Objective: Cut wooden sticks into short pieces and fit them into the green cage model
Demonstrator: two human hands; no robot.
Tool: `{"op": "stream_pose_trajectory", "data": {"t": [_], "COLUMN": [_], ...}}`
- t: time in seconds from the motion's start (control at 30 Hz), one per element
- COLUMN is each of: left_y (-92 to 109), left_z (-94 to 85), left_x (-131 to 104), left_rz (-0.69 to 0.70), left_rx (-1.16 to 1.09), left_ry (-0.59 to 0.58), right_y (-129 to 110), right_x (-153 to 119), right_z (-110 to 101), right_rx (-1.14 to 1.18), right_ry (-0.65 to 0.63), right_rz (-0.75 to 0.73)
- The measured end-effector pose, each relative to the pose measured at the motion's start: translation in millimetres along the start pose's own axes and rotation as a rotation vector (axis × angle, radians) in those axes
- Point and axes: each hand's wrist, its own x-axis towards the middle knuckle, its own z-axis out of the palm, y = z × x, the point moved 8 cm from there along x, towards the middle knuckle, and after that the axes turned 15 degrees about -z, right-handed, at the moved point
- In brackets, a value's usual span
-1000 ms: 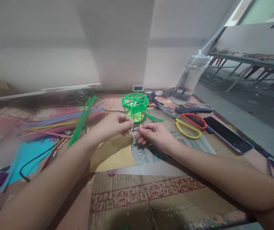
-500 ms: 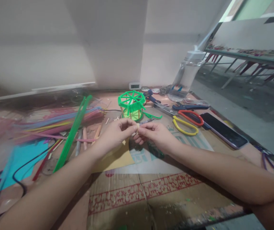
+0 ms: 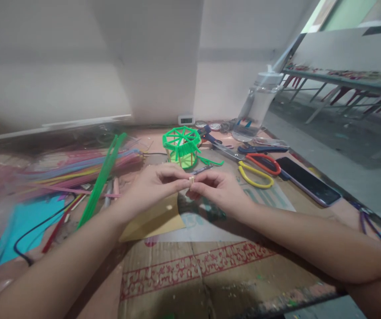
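Note:
Small pale sticks (image 3: 191, 179) stand between my fingertips at the middle of the view. My left hand (image 3: 159, 184) pinches them from the left with thumb and forefinger. From the right, my right hand (image 3: 217, 188) pinches the same sticks, its other fingers curled beneath. Just behind both hands is a green round frame (image 3: 182, 144) with spokes on top, thin brown posts and a light green base. A pen (image 3: 202, 169) lies between that frame and my hands. Yellow paper (image 3: 153, 219) is spread under my left hand.
Scissors with red and yellow handles (image 3: 257, 177), a phone (image 3: 310, 181) and a water bottle (image 3: 255, 106) are on the right. Green strips (image 3: 102, 181), a bundle of coloured pipe cleaners (image 3: 90, 168) and blue paper (image 3: 32, 221) lie left.
My fingers have shifted slightly around the sticks, whose ends now show more clearly. My left hand has moved a little left and the whole view has shifted slightly.

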Motion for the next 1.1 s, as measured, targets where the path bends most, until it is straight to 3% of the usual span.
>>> {"op": "stream_pose_trajectory", "data": {"t": [0.2, 0.57, 0.9, 1.0, 1.1], "left_y": [21, 24, 52, 54, 47], "left_z": [-1.2, 2.2, -1.5, -1.8, 0.1], "left_x": [-11, -15, -38, -40, -35], "left_rz": [0.115, 0.128, 0.366, 0.36, 0.274], "left_rx": [0.015, 0.012, -0.004, 0.008, -0.004], "left_ry": [0.014, -0.033, -0.04, -0.029, -0.023], "right_y": [-14, -18, -57, -61, -56], "right_x": [-6, -9, -15, -16, -15], "right_z": [1, 8, 7, 7, 9], "right_rx": [-0.053, 0.03, -0.31, -0.308, -0.219], "right_ry": [-0.005, -0.036, -0.08, -0.074, -0.07], "right_rz": [-0.089, -0.053, -0.365, -0.382, -0.305]}}
